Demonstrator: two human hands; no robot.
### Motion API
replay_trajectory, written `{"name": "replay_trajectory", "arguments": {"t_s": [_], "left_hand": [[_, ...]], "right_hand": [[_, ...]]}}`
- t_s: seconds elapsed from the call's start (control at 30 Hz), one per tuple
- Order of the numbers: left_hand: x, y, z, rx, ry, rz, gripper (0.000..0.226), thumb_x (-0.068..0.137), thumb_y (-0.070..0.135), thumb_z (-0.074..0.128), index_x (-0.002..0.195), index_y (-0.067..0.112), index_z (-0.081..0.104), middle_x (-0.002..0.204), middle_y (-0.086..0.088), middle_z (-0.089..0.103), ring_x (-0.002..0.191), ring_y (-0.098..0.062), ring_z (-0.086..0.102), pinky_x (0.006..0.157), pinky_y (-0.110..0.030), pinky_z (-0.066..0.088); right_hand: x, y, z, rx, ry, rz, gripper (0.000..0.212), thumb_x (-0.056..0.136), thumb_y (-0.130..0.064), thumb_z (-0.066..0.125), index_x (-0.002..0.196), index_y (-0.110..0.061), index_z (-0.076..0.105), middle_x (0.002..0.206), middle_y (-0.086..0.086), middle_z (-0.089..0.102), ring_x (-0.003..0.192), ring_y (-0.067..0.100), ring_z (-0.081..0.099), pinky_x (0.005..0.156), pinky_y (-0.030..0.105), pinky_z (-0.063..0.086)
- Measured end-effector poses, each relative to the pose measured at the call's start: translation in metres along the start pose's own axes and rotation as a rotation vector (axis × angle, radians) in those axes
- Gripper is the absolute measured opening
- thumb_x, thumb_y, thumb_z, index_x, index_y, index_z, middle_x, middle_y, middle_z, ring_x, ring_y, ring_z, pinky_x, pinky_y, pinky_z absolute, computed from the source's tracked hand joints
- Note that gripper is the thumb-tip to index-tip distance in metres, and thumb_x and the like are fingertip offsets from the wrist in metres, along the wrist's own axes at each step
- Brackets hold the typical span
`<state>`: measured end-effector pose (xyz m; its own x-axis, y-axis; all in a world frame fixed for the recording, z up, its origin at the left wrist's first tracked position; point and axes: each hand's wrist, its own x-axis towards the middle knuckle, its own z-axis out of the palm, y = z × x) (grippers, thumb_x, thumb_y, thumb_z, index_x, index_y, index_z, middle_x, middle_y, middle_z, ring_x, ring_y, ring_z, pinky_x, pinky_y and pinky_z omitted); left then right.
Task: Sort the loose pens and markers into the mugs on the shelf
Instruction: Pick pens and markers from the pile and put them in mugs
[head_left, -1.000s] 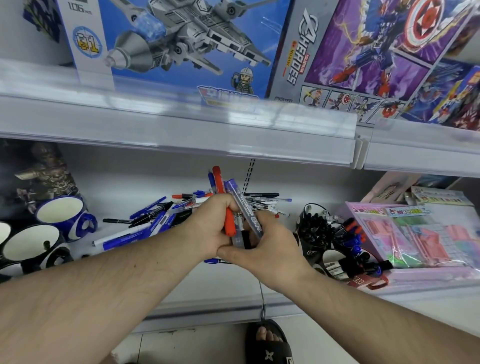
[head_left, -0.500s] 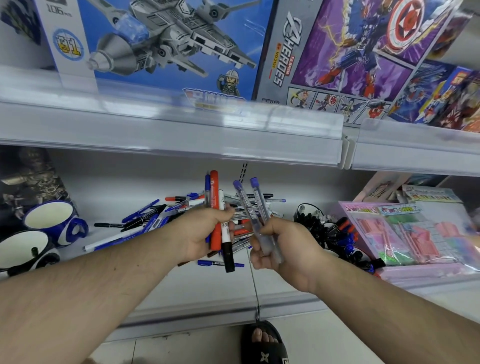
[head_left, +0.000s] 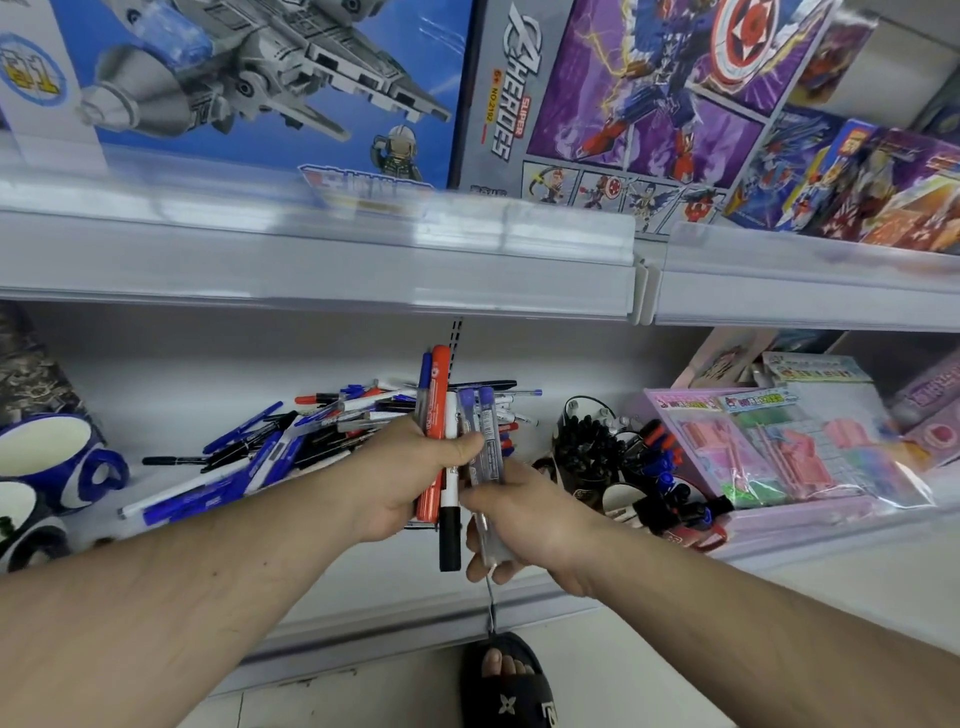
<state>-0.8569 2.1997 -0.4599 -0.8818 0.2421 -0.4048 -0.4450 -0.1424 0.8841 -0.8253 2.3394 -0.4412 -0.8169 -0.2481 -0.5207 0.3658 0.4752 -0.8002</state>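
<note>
You're looking at glossy plastic pens (head_left: 291, 447) heaped on a smooth, matt painted-metal shelf (head_left: 363, 587) — glazed ceramic mugs (head_left: 57, 462) shining at the left, crinkly clear film over the pink packs (head_left: 769, 462), and slick printed cardboard boxes (head_left: 270, 83) above.

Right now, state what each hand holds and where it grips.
Left hand: bundle of markers, gripped mid-barrel. Right hand: two clear purple-capped tubes, gripped at their lower halves.

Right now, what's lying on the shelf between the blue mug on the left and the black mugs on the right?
The head view shows a loose pile of pens and markers between the blue mug and the black mugs.
</note>
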Motion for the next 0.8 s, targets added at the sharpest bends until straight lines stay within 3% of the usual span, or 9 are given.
{"name": "replay_trajectory", "arguments": {"t_s": [0.13, 0.2, 0.27, 0.37, 0.5, 0.6, 0.67, 0.73, 0.8], "left_hand": [[0.003, -0.009, 0.007, 0.022, 0.021, -0.017, 0.011, 0.087, 0.009, 0.07, 0.095, 0.014, 0.074, 0.09, -0.007, 0.077, 0.091, -0.026, 0.07, 0.074, -0.035, 0.052], [0.003, -0.011, 0.01, -0.003, 0.056, -0.028, 0.011, 0.086, 0.009, 0.071, 0.095, 0.013, 0.074, 0.09, -0.009, 0.076, 0.091, -0.028, 0.07, 0.073, -0.035, 0.052], [0.003, -0.01, 0.011, -0.072, 0.096, -0.051, 0.012, 0.086, 0.009, 0.071, 0.098, 0.009, 0.073, 0.089, -0.012, 0.076, 0.084, -0.029, 0.073, 0.068, -0.035, 0.055], [0.009, -0.004, 0.006, -0.236, 0.205, -0.053, 0.013, 0.087, 0.011, 0.071, 0.099, 0.006, 0.07, 0.084, -0.011, 0.075, 0.071, -0.025, 0.072, 0.058, -0.032, 0.055], [0.017, 0.002, -0.007, -0.363, 0.316, -0.009, 0.015, 0.087, 0.013, 0.071, 0.101, 0.011, 0.069, 0.095, -0.01, 0.073, 0.085, -0.026, 0.07, 0.074, -0.039, 0.057], [0.012, 0.004, -0.015, -0.343, 0.367, 0.01, 0.013, 0.087, 0.016, 0.073, 0.098, 0.012, 0.067, 0.093, -0.008, 0.072, 0.086, -0.025, 0.068, 0.076, -0.039, 0.056], [0.003, 0.0, -0.027, -0.265, 0.374, 0.015, 0.014, 0.087, 0.016, 0.072, 0.1, 0.012, 0.067, 0.093, -0.006, 0.074, 0.084, -0.022, 0.07, 0.076, -0.038, 0.055], [-0.008, -0.004, -0.049, -0.094, 0.351, 0.004, 0.021, 0.087, 0.014, 0.073, 0.106, 0.013, 0.064, 0.095, -0.006, 0.075, 0.086, -0.019, 0.074, 0.086, -0.041, 0.056], [-0.021, -0.007, -0.077, 0.076, 0.333, -0.005, 0.029, 0.086, 0.011, 0.073, 0.111, 0.013, 0.06, 0.1, -0.006, 0.075, 0.082, -0.016, 0.074, 0.083, -0.036, 0.057]], "right_hand": [[0.0, 0.004, -0.001, -0.105, -0.022, -0.029, 0.013, 0.098, -0.014, 0.042, 0.108, -0.013, 0.05, 0.073, 0.011, 0.058, 0.057, 0.022, 0.064, 0.052, 0.028, 0.049], [0.001, 0.005, -0.004, -0.103, -0.066, -0.009, 0.01, 0.097, -0.013, 0.045, 0.104, -0.014, 0.051, 0.075, 0.01, 0.056, 0.058, 0.02, 0.063, 0.05, 0.027, 0.045], [0.001, 0.004, -0.007, -0.061, -0.101, -0.002, 0.005, 0.093, -0.012, 0.054, 0.097, -0.015, 0.053, 0.073, 0.007, 0.054, 0.058, 0.018, 0.06, 0.051, 0.026, 0.043], [0.003, 0.004, -0.009, 0.121, -0.027, -0.02, 0.018, 0.091, -0.015, 0.065, 0.107, -0.012, 0.057, 0.079, 0.006, 0.058, 0.058, 0.016, 0.056, 0.05, 0.024, 0.043], [0.011, -0.001, -0.006, 0.402, 0.132, -0.071, 0.021, 0.099, -0.015, 0.057, 0.12, -0.015, 0.058, 0.083, 0.01, 0.062, 0.053, 0.015, 0.049, 0.047, 0.023, 0.044], [0.02, -0.006, 0.004, 0.353, 0.195, -0.143, 0.02, 0.104, -0.011, 0.046, 0.116, -0.019, 0.059, 0.079, 0.01, 0.057, 0.053, 0.015, 0.048, 0.047, 0.025, 0.043], [0.024, -0.007, 0.014, 0.327, 0.208, -0.166, 0.025, 0.104, -0.009, 0.042, 0.107, -0.022, 0.063, 0.075, 0.01, 0.053, 0.053, 0.015, 0.046, 0.046, 0.026, 0.043], [0.028, -0.007, 0.02, 0.308, 0.213, -0.174, 0.029, 0.104, -0.005, 0.044, 0.099, -0.023, 0.066, 0.072, 0.01, 0.052, 0.052, 0.015, 0.045, 0.044, 0.024, 0.041], [0.034, -0.007, 0.023, 0.262, 0.213, -0.178, 0.022, 0.102, -0.002, 0.048, 0.101, -0.012, 0.068, 0.067, 0.008, 0.054, 0.051, 0.014, 0.043, 0.043, 0.024, 0.039]]}}
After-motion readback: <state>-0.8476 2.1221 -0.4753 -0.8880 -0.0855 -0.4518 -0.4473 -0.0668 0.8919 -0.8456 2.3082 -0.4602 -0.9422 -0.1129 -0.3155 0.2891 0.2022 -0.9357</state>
